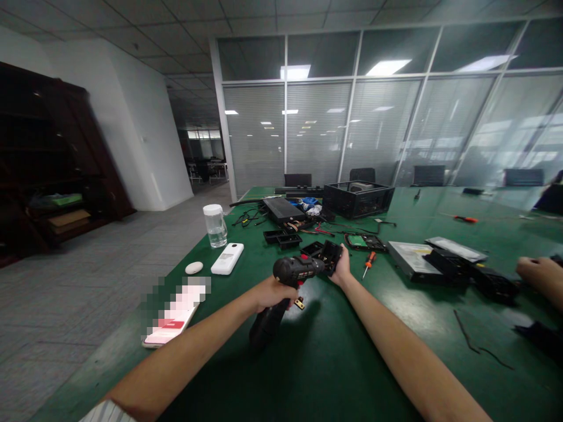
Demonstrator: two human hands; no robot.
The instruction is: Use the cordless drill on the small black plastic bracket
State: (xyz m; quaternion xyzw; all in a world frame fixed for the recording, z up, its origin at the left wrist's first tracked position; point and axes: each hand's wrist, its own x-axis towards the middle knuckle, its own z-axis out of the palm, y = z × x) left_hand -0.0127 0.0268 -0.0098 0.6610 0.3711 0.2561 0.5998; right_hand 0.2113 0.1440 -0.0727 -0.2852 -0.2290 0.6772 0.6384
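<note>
My left hand (275,293) is wrapped round the grip of a black cordless drill (295,268). The drill points right, and its chuck end meets or nearly meets a small black plastic part (331,257). My right hand (342,268) is closed on that black part and holds it up off the table; which piece of equipment it belongs to I cannot make out. Just below the drill, a small brass-coloured piece (299,303) shows near my left fingers. An orange-handled screwdriver (369,264) lies right of my right hand, beside a green circuit board in a black frame (363,241).
Black trays (288,241), cables and a black open case (358,199) stand farther back on the green table (352,357). A water bottle (215,225), white device (227,259) and phone (178,319) are at left. Metal drives (416,264) and another person's hand (541,272) are at right.
</note>
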